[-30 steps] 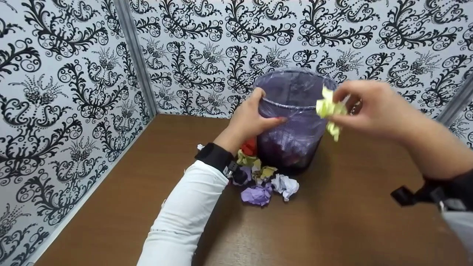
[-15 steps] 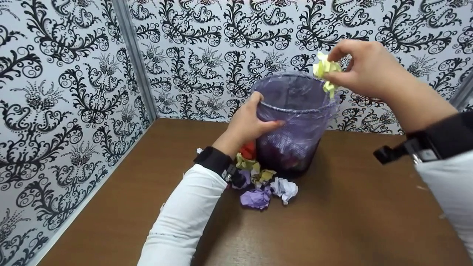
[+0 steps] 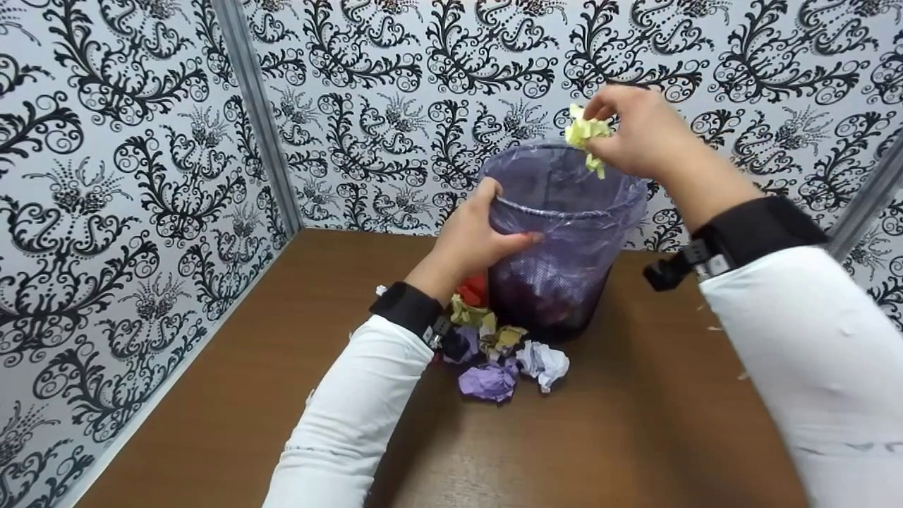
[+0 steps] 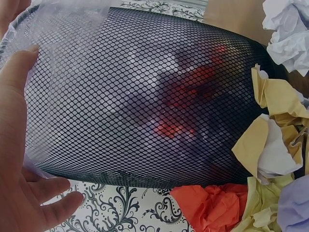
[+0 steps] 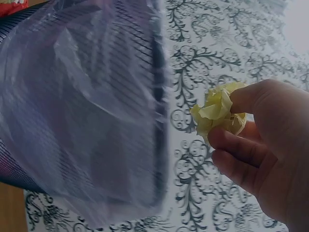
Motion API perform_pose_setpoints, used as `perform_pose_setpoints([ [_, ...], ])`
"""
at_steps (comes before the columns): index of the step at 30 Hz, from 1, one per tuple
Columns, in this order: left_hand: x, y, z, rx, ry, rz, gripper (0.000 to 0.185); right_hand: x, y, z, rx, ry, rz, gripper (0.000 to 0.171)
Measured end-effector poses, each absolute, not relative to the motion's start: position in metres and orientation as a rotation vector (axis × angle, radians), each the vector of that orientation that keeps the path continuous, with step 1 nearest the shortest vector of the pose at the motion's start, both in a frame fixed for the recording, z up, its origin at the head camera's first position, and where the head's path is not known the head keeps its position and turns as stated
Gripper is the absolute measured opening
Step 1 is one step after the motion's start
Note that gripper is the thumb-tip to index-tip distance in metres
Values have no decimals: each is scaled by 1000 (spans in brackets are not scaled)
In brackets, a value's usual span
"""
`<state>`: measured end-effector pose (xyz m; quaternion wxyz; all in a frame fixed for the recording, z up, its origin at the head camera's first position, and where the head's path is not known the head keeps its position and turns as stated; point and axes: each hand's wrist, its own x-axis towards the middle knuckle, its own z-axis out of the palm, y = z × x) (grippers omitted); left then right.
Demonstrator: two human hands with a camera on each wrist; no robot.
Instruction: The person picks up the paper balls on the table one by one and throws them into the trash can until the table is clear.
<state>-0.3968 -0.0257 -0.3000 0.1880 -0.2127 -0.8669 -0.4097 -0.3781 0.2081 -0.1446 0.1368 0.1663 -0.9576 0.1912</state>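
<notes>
One mesh bin with a plastic liner is holding red and maybe purple paper. The left hand is gripping its rim. The right hand is pinching one yellow paper ball above it. About six paper balls are lying beside it.

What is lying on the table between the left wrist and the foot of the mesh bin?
Crumpled paper balls, red, yellowish, purple and white, lie there beside the mesh bin, as the head view shows.

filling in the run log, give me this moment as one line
left hand: grips mesh bin rim | right hand: pinches yellow paper ball above bin opening | crumpled papers: on table beside bin
</notes>
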Motion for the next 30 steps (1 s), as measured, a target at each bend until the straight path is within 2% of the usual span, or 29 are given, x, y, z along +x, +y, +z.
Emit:
perform_pose_setpoints([
  [10, -396, -24, -301, -608, -2451, -1167, 87, -402, 200, -173, 488, -2900, 497, 42],
  [18, -398, -25, -299, -614, -2441, -1186, 85, -411, 196, -181, 493, -2923, 417, 39],
  [25, -398, -26, -298, -609, -2443, -1141, 83, -406, 194, -184, 538, -2879, 448, 43],
  [30, -398, -26, -299, -622, -2440, -1149, 84, -388, 190, -183, 635, -2759, 464, 41],
])
